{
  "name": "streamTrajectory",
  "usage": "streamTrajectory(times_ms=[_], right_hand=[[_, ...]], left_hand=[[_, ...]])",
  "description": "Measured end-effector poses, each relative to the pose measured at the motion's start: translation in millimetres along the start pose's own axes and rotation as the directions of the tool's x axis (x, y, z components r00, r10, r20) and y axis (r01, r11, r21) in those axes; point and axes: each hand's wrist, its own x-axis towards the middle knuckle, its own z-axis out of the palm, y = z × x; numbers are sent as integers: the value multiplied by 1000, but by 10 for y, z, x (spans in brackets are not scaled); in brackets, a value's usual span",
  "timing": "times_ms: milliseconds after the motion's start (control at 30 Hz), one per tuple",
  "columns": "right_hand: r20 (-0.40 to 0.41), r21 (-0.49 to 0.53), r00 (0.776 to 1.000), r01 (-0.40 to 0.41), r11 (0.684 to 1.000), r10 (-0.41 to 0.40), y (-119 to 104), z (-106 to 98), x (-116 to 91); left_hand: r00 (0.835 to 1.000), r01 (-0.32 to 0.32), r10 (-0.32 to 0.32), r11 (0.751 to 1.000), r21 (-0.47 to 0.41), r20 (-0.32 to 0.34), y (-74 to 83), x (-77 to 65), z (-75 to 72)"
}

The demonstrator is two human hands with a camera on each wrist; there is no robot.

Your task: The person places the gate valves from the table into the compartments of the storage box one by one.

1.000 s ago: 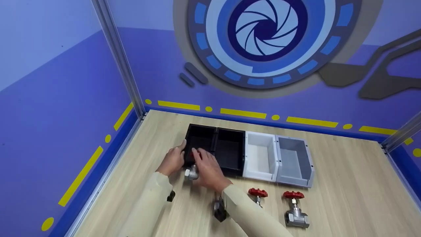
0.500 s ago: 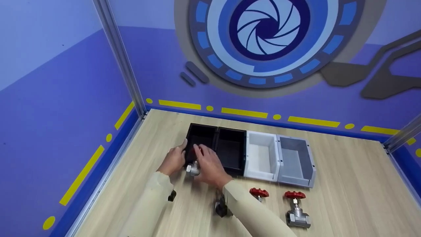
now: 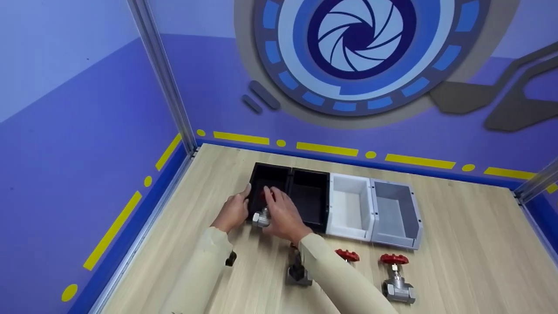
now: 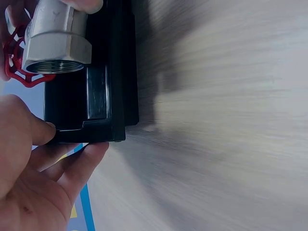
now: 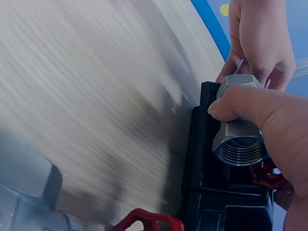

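My left hand (image 3: 233,211) grips the left side wall of the leftmost black bin (image 3: 273,165). In the left wrist view its thumb lies over the bin's rim (image 4: 70,136), with fingers on the outside. My right hand (image 3: 285,218) holds a metal gate valve (image 3: 261,219) with a red handwheel over the front of that same bin. In the right wrist view the thumb lies across the valve body (image 5: 240,137), whose threaded end faces the camera. Fingers partly hide the red handwheel (image 4: 19,60).
A second black bin (image 3: 327,205), a white bin (image 3: 348,235) and a grey bin (image 3: 394,243) continue the row rightward. In front stand a gate valve (image 3: 397,288), another valve's red handwheel (image 3: 347,255) and a valve (image 3: 301,279) partly hidden by my right forearm.
My right hand has carried the valve slightly forward, farther over the leftmost black bin. The left hand keeps its grip on the bin wall. The head view has shifted a little.
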Motion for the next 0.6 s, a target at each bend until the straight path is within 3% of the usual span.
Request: streamTrajectory(times_ms=[300, 600], right_hand=[[-2, 17, 1000, -8, 1000, 8, 48, -27, 72], [-16, 40, 1000, 5, 999, -5, 101, -26, 113]], left_hand=[[999, 51, -50, 999, -17, 21, 7, 16, -1], [998, 61, -60, 998, -23, 30, 5, 11, 4]])
